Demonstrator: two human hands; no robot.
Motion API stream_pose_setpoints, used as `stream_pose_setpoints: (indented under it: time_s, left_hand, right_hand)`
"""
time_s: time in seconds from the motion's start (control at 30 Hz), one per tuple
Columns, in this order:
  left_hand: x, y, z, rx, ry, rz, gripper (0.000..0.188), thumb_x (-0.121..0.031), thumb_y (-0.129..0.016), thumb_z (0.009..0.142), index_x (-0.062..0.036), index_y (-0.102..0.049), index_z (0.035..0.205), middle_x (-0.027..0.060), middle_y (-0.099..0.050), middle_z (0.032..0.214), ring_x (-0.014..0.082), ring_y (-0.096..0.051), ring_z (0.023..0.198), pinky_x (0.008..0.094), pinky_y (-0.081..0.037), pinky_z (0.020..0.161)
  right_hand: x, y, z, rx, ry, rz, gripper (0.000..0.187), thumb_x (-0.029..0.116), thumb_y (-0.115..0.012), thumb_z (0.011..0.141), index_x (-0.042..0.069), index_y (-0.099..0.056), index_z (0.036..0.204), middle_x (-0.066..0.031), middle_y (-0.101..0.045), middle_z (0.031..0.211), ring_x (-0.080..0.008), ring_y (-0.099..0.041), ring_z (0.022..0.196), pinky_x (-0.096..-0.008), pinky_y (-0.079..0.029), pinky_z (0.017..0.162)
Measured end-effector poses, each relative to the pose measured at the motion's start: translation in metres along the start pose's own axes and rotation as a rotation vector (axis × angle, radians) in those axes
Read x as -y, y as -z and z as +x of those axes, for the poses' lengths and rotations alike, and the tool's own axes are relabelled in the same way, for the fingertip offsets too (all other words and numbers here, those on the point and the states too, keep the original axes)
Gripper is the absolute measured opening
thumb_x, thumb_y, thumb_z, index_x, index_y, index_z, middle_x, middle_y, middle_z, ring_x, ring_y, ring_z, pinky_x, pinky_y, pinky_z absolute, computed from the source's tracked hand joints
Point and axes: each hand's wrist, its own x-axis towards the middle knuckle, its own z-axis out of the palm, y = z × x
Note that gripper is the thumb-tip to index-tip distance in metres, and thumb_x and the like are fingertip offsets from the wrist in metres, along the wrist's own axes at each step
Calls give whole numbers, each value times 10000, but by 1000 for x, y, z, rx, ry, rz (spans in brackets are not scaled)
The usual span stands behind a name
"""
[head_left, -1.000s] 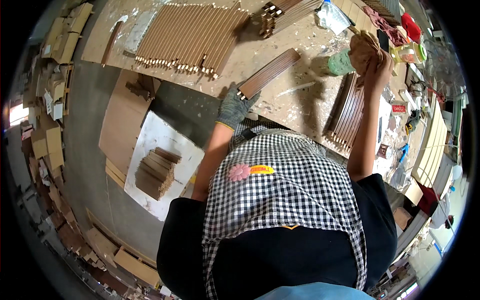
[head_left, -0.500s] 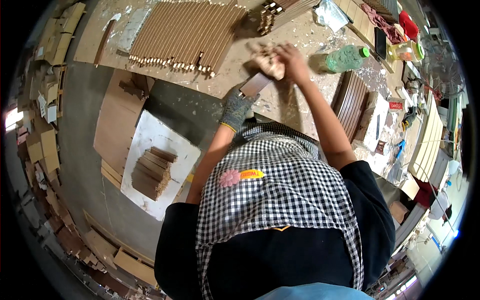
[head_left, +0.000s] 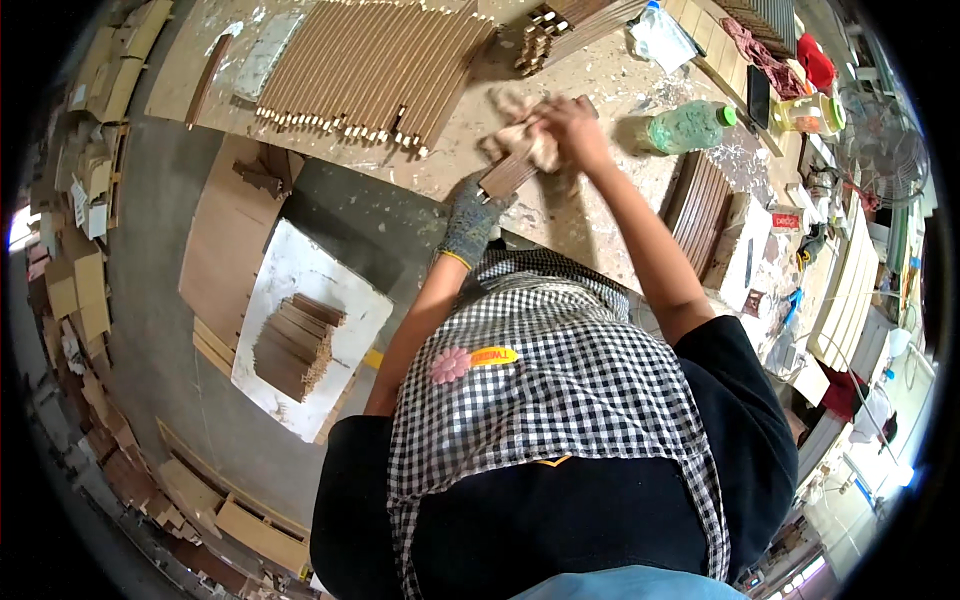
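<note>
My left hand (head_left: 470, 222), in a dark grey knit glove, is closed around the near end of a brown wooden strip (head_left: 508, 177). The strip slants away to the upper right over the workbench (head_left: 450, 172). In my bare right hand (head_left: 574, 132) is a crumpled beige cloth (head_left: 541, 150), pressed onto the strip's middle. Cloth and fingers cover that stretch, and a bit of the far end shows beyond the hand. Left of the hands, many similar strips (head_left: 370, 70) lie side by side in a row with pale tips at their ends.
Right of my right hand stands a green-tinted bottle (head_left: 688, 128), with grooved brown strips (head_left: 698, 205) nearer me. A strip bundle (head_left: 570, 40) lies at the back, a phone (head_left: 759, 97) farther right. Lower left, a white board (head_left: 345, 385) bears a stack of brown pieces (head_left: 300, 345).
My right hand and the cloth have shifted slightly down along the strip, and its far end now shows past the hand. The left hand keeps its hold, and the strip's face is turned differently.
</note>
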Motion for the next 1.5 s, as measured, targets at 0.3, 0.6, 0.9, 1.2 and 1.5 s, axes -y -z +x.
stream_pose_setpoints:
  time_s: [0.3, 0.6, 0.9, 1.2, 1.5]
  left_hand:
    - [15, 11, 2, 1, -206, 357, 544, -252, -617, 924, -10, -449, 1381, 151, -543, 1355, 283, -533, 1215, 383, -463, 975]
    - [-33, 2, -11, 0, -35, 282, 471, -138, -755, 832, 30, -576, 1235, 132, -669, 1113, 219, -645, 959, 343, -538, 830]
    - [-18, 10, -6, -22, 172, -729, 399, -188, -457, 1000, -14, -475, 1359, 170, -517, 1365, 271, -554, 1204, 428, -499, 1002]
    - [-28, 7, 0, -108, 374, -1020, 529, -404, -301, 1071, 16, -466, 1348, 203, -525, 1320, 324, -520, 1232, 496, -453, 1061]
    - [-11, 0, 7, -113, 317, -892, 386, -251, -500, 1021, 5, -498, 1311, 179, -514, 1295, 310, -514, 1223, 465, -521, 1006]
  right_hand:
    - [141, -5, -16, -13, 98, 144, 352, 264, -603, 939, 153, -627, 1272, -87, -560, 1387, -271, -424, 1386, -450, -307, 1175]
    - [-44, 16, 13, 107, -490, -181, 392, 319, -564, 971, 382, -556, 1357, -138, -467, 1432, -335, -366, 1353, -491, -320, 1116]
    - [74, 16, -37, -142, -307, -219, 463, 376, -506, 991, 8, -623, 1246, -191, -459, 1436, -309, -519, 1227, -471, -389, 1090]
    - [70, 42, -23, -15, -128, -239, 412, 301, -508, 1006, 252, -508, 1415, -71, -439, 1507, -239, -474, 1317, -422, -358, 1106]
    - [-29, 60, -14, -454, -718, 647, 248, 136, -505, 1004, -5, -638, 1160, -98, -665, 881, -196, -619, 781, -349, -516, 700]
